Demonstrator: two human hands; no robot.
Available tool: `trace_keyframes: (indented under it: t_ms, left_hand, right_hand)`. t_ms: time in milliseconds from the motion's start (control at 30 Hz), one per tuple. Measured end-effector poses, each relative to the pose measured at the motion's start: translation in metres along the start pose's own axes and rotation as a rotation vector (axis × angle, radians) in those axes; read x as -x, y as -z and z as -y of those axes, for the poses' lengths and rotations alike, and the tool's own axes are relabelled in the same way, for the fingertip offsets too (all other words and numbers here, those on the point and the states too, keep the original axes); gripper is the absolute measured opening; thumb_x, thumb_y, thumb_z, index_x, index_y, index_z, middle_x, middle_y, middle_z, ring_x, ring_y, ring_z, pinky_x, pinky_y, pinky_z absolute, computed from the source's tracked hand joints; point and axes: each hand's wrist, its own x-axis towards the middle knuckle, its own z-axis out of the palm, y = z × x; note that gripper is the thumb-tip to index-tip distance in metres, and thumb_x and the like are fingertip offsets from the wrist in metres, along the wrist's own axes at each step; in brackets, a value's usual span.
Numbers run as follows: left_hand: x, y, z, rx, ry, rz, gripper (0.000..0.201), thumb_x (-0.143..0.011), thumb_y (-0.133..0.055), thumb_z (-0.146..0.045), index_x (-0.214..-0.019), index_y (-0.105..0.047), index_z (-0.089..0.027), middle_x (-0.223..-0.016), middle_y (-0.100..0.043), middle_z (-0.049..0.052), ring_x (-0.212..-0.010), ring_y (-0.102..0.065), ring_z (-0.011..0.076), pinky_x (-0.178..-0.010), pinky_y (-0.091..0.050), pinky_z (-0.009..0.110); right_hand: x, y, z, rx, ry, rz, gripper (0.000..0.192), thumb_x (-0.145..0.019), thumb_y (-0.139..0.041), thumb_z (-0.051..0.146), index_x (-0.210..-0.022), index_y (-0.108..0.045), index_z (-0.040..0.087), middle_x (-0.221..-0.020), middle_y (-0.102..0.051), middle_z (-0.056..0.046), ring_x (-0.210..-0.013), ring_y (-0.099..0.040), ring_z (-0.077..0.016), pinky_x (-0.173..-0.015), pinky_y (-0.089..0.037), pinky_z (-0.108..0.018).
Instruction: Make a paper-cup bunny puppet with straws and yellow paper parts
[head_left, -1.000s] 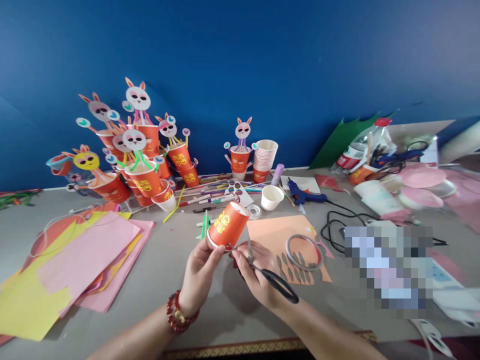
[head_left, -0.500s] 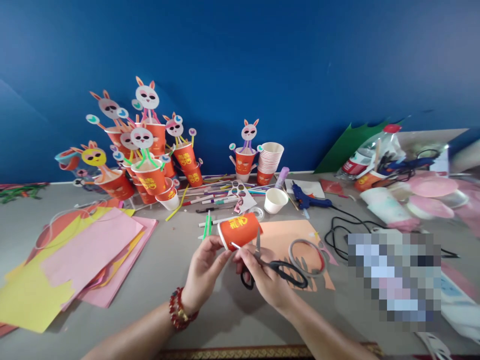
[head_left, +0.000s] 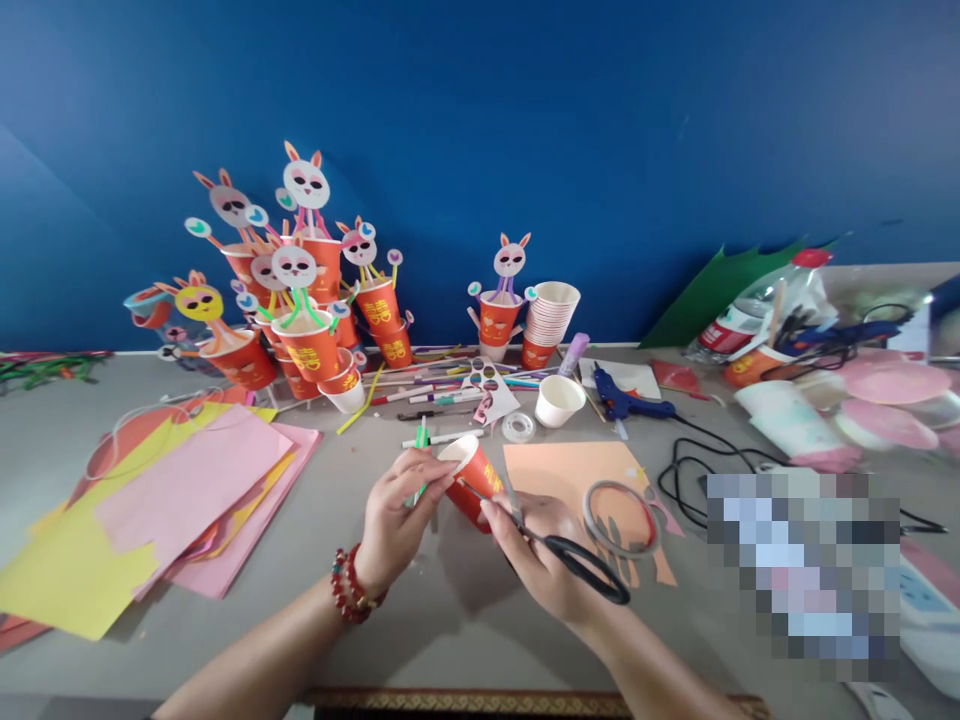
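Cup (head_left: pixel 480 466) hangs tilted between my hands, its yellow characters (head_left: pixel 492 478) partly hidden. My left hand (head_left: pixel 397 515) has its grip pinched on the rim; my right hand (head_left: pixel 546 568) grips scissors (head_left: pixel 556 543). The bottle (head_left: pixel 754 315)'s red label (head_left: pixel 721 337) is too small to read. I see bare tabletop (head_left: pixel 450 640) from beneath the cup to its front edge (head_left: pixel 480 696).

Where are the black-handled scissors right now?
In the head view, the scissors are in the right hand, low and right of centre, between the red cup and the grey ring.
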Motion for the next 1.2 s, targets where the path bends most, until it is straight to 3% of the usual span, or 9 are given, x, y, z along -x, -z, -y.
trace_keyframes:
  t_ms: [100, 267, 600, 967, 1067, 1200]
  left_hand:
    - [-0.003, 0.003, -0.001, -0.020, -0.041, 0.051, 0.027, -0.091, -0.058, -0.013, -0.111, -0.071, -0.025, -0.089, -0.073, 0.006, -0.088, -0.064, 0.0195, -0.090, -0.050, 0.038]
    - [-0.007, 0.008, -0.006, -0.009, -0.057, 0.215, 0.028, -0.093, -0.054, -0.017, -0.114, -0.070, -0.025, -0.092, -0.072, 0.009, -0.083, -0.064, 0.0187, -0.074, -0.051, 0.031]
    - [-0.008, 0.006, -0.010, 0.035, -0.073, 0.340, 0.023, -0.092, -0.054, -0.015, -0.105, -0.072, -0.022, -0.083, -0.071, 0.006, -0.078, -0.065, 0.0156, -0.071, -0.050, 0.025]
    - [-0.017, 0.006, -0.021, 0.229, 0.200, 0.600, 0.025, -0.095, -0.051, -0.027, -0.093, -0.074, -0.018, -0.081, -0.070, 0.009, -0.075, -0.065, 0.0167, -0.070, -0.051, 0.026]
    - [-0.016, 0.004, -0.020, 0.222, 0.287, 0.593, 0.022, -0.094, -0.052, -0.025, -0.094, -0.073, -0.019, -0.085, -0.071, 0.007, -0.078, -0.066, 0.0169, -0.073, -0.052, 0.026]
    - [-0.009, 0.002, -0.022, 0.152, 0.358, 0.492, 0.022, -0.089, -0.057, -0.023, -0.109, -0.067, -0.021, -0.082, -0.070, 0.002, -0.072, -0.064, 0.0144, -0.069, -0.051, 0.024]
  right_hand:
    - [0.000, 0.004, -0.002, 0.059, 0.056, 0.043, 0.040, -0.101, -0.038, 0.027, -0.064, -0.049, 0.020, -0.056, -0.052, 0.001, -0.051, -0.050, -0.0121, -0.056, -0.035, -0.024]
    - [-0.002, 0.011, -0.004, 0.146, 0.174, 0.100, 0.038, -0.100, -0.039, 0.022, -0.063, -0.046, 0.020, -0.055, -0.048, 0.002, -0.049, -0.044, -0.0114, -0.055, -0.030, -0.026]
    - [-0.005, 0.020, -0.005, 0.319, 0.386, 0.284, 0.032, -0.097, -0.044, 0.019, -0.067, -0.054, 0.019, -0.057, -0.058, 0.002, -0.049, -0.051, -0.0115, -0.055, -0.028, -0.028]
    - [-0.007, 0.024, -0.006, 0.273, 0.468, 0.377, 0.035, -0.097, -0.047, 0.023, -0.065, -0.058, 0.021, -0.056, -0.062, 0.002, -0.049, -0.055, -0.0126, -0.049, -0.026, -0.029]
    - [-0.006, 0.020, -0.011, 0.274, 0.483, 0.357, 0.032, -0.097, -0.048, 0.024, -0.069, -0.061, 0.021, -0.059, -0.065, 0.001, -0.052, -0.058, -0.0140, -0.051, -0.029, -0.028]
    - [-0.004, 0.016, -0.013, 0.308, 0.455, 0.345, 0.034, -0.097, -0.047, 0.024, -0.066, -0.061, 0.021, -0.056, -0.065, 0.000, -0.050, -0.057, -0.0137, -0.050, -0.028, -0.029]
